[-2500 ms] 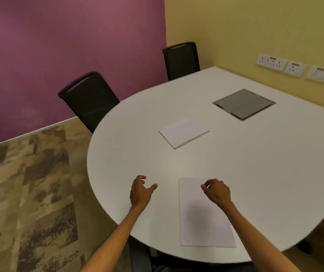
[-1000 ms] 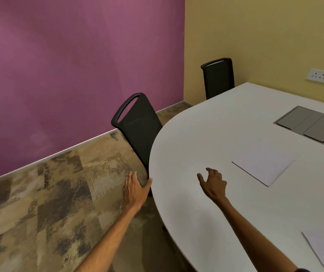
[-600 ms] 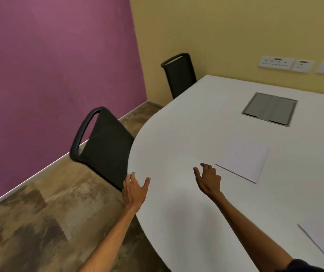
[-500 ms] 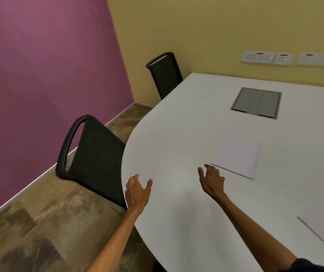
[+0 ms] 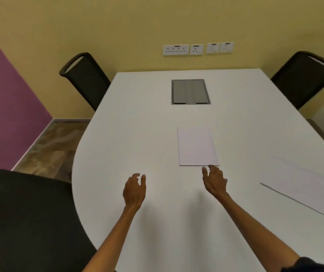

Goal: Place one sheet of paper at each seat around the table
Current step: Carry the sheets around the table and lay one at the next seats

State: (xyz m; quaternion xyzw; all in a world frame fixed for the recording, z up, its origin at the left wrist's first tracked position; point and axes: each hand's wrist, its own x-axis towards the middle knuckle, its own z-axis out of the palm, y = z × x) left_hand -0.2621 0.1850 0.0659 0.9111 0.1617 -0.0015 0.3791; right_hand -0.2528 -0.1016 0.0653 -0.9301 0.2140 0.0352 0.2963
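A stack of white paper lies in the middle of the white table. A single sheet lies at the table's right side. My right hand hovers over the table with relaxed fingers, its fingertips at the near edge of the stack. My left hand is held over the bare tabletop to the left, fingers loosely spread, holding nothing.
Three black chairs stand at the table: one at my near left, one at the far left, one at the far right. A grey cable hatch is set in the tabletop. Wall sockets sit on the yellow wall.
My view has swung round to face the table's length and the yellow wall. My right hand has reached the near edge of the paper stack; my left hand now hovers over the tabletop.
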